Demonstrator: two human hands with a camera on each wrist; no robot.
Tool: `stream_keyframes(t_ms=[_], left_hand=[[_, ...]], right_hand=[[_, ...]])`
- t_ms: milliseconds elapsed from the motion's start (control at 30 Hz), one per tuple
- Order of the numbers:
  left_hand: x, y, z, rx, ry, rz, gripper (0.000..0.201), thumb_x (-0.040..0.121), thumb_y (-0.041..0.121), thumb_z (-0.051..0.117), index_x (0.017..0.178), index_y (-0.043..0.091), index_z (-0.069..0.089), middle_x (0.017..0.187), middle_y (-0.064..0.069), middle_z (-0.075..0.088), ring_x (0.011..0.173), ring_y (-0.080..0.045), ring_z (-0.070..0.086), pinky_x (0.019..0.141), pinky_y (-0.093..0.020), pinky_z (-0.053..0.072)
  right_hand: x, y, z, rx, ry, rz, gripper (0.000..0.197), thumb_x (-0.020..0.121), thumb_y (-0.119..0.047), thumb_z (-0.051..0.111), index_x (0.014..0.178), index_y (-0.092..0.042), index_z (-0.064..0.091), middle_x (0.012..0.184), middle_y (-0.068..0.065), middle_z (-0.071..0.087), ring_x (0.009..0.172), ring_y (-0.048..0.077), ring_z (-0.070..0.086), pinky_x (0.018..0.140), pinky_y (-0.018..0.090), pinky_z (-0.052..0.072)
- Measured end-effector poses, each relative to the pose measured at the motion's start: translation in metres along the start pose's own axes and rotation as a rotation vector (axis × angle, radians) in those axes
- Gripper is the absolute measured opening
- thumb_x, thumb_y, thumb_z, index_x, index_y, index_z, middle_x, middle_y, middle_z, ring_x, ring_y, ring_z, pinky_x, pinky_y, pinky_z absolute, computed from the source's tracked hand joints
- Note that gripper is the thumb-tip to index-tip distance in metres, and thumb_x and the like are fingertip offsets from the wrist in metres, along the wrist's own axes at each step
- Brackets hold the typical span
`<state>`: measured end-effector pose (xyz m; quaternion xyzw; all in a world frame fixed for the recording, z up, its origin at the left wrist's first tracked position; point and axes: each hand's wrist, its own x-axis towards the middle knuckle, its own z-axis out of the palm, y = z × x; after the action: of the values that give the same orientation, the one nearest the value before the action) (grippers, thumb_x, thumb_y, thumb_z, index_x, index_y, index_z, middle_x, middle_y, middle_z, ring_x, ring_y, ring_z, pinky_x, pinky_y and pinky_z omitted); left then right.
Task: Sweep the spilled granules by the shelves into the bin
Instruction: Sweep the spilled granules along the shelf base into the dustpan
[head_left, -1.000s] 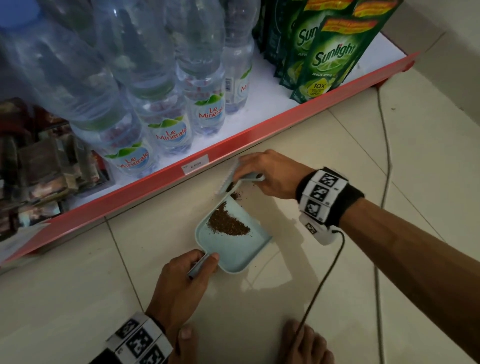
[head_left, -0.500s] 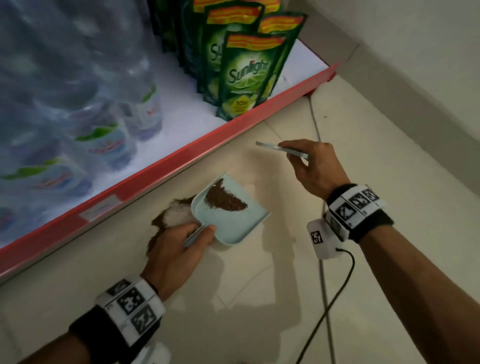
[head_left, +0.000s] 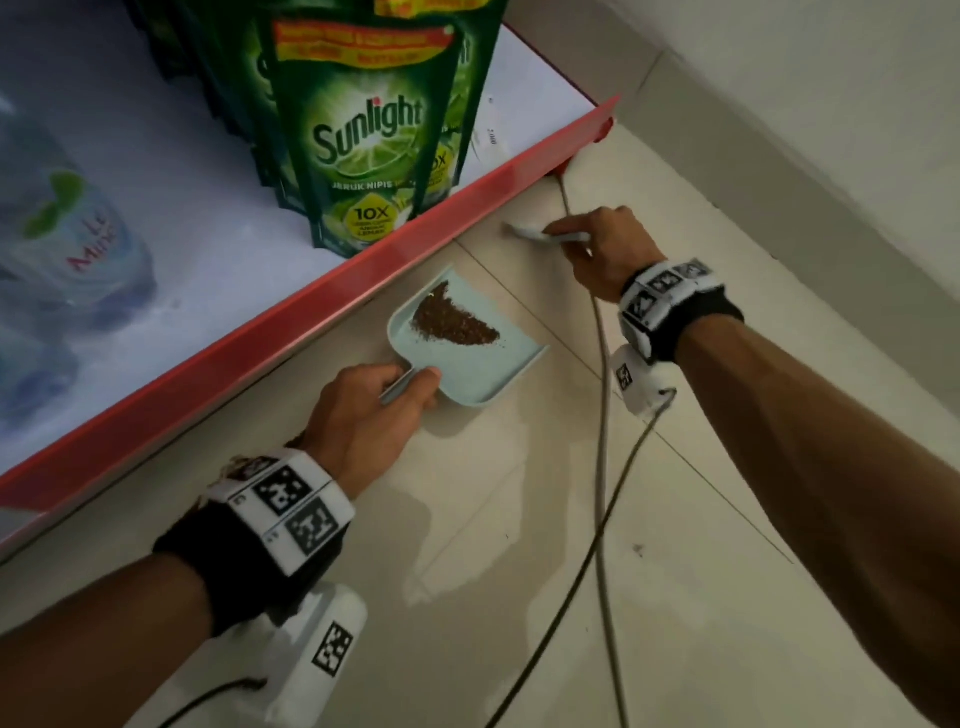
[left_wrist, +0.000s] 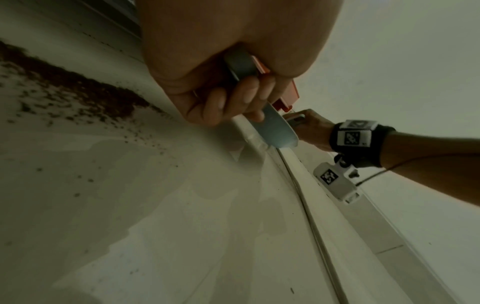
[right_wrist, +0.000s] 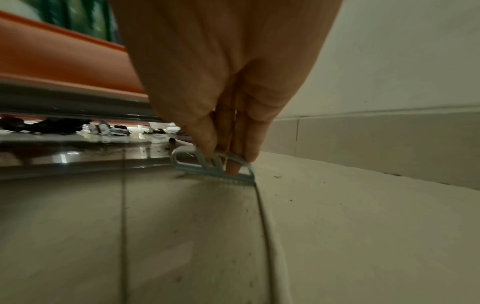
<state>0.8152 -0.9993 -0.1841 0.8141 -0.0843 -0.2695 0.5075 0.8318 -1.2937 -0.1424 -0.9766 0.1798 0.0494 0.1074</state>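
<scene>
A light blue dustpan (head_left: 483, 374) holds a heap of brown granules (head_left: 452, 325) and sits low by the red shelf edge. My left hand (head_left: 415, 382) grips its handle (head_left: 397, 388). In the left wrist view those curled fingers (left_wrist: 244, 94) wrap the handle, and loose granules (left_wrist: 78, 90) lie on the floor along the shelf base. My right hand (head_left: 561, 235) pinches a small pale blue brush (head_left: 522, 231) to the right of the pan, near the shelf's corner. The right wrist view shows the brush (right_wrist: 215, 167) with its bristles down on the tile.
The red-edged shelf (head_left: 332, 291) carries green Sunlight pouches (head_left: 363, 140) and water bottles (head_left: 67, 249). A grey cable (head_left: 602, 415) runs across the tiles between my arms. A wall with a skirting (head_left: 779, 156) closes the right side. No bin shows.
My right hand has carried the brush off the dustpan and right, down to the floor near the shelf corner. The left hand has shifted the loaded pan right along the shelf.
</scene>
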Motion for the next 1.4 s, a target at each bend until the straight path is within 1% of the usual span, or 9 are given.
stream_keyframes(t_ms=[167,233,367,500,767,933,1033,1267,1400], left_hand=[[-0.017,-0.008,-0.005,0.04,-0.016,0.0,0.046,0.076,0.059,0.051,0.063,0.017,0.066,0.038,0.015,0.049,0.051,-0.017,0.048,0.058,-0.029,0.041],[-0.023,-0.014,-0.006,0.053,-0.008,0.017,0.047,0.082,0.056,0.056,0.064,0.014,0.066,0.038,0.013,0.048,0.047,-0.013,0.046,0.055,-0.028,0.039],[-0.028,-0.024,-0.009,0.03,0.004,0.018,0.04,0.09,0.045,0.059,0.064,0.016,0.066,0.038,0.014,0.048,0.038,-0.002,0.041,0.05,-0.026,0.034],[-0.03,-0.027,-0.013,-0.038,0.008,-0.013,0.03,0.09,0.046,0.06,0.071,0.023,0.067,0.037,0.012,0.046,0.036,-0.002,0.038,0.048,-0.025,0.033],[-0.048,-0.022,-0.027,-0.011,0.018,-0.02,0.035,0.091,0.042,0.059,0.068,0.017,0.066,0.037,0.017,0.049,0.036,0.003,0.042,0.045,-0.015,0.032],[-0.063,-0.019,-0.033,-0.033,0.007,-0.007,0.028,0.093,0.034,0.059,0.07,0.021,0.065,0.037,0.022,0.05,0.037,0.008,0.048,0.04,-0.004,0.034],[-0.068,-0.019,-0.035,-0.057,0.013,-0.004,0.028,0.093,0.032,0.059,0.069,0.02,0.065,0.037,0.021,0.05,0.037,0.007,0.047,0.04,-0.004,0.034],[-0.075,-0.023,-0.04,-0.015,0.027,0.0,0.032,0.092,0.038,0.059,0.066,0.019,0.064,0.037,0.019,0.05,0.036,0.005,0.045,0.04,-0.011,0.035],[-0.077,-0.026,-0.041,-0.001,0.029,-0.014,0.032,0.092,0.04,0.059,0.067,0.021,0.064,0.038,0.02,0.051,0.037,0.005,0.046,0.045,-0.017,0.033]], right_hand=[[-0.07,-0.012,-0.005,0.138,0.017,-0.182,0.029,0.091,-0.006,0.06,0.115,-0.015,0.072,0.103,0.006,0.076,0.085,0.021,0.069,0.073,0.017,0.043],[-0.071,-0.014,-0.01,0.186,0.083,-0.202,0.029,0.092,-0.007,0.058,0.116,-0.013,0.072,0.104,0.007,0.076,0.08,0.02,0.07,0.072,0.023,0.051],[-0.016,-0.012,-0.02,0.125,0.246,-0.073,0.035,0.091,-0.01,0.05,0.118,-0.015,0.072,0.11,0.015,0.073,0.099,0.034,0.069,0.09,0.037,0.054],[0.023,-0.017,-0.009,0.015,0.12,0.063,0.037,0.096,-0.013,0.046,0.126,-0.021,0.067,0.121,0.016,0.067,0.109,0.037,0.062,0.095,0.037,0.05],[-0.062,-0.066,-0.002,0.115,-0.051,-0.355,0.033,0.09,-0.009,0.054,0.116,-0.016,0.073,0.103,0.006,0.076,0.084,0.024,0.071,0.077,0.034,0.058],[-0.034,-0.042,-0.021,0.031,0.135,-0.133,0.033,0.095,-0.013,0.051,0.12,-0.02,0.07,0.104,0.012,0.074,0.09,0.033,0.067,0.083,0.036,0.055],[-0.03,-0.031,-0.014,-0.036,0.087,0.015,0.033,0.095,-0.013,0.049,0.119,-0.021,0.07,0.105,0.019,0.071,0.097,0.039,0.062,0.086,0.038,0.052],[-0.104,-0.076,0.005,0.13,0.018,-0.326,0.029,0.086,-0.013,0.055,0.106,-0.02,0.075,0.085,0.003,0.077,0.067,0.026,0.067,0.07,0.029,0.053],[-0.091,-0.058,-0.005,0.075,0.222,-0.18,0.027,0.089,-0.013,0.054,0.107,-0.019,0.073,0.087,0.007,0.076,0.069,0.031,0.068,0.076,0.04,0.057]])
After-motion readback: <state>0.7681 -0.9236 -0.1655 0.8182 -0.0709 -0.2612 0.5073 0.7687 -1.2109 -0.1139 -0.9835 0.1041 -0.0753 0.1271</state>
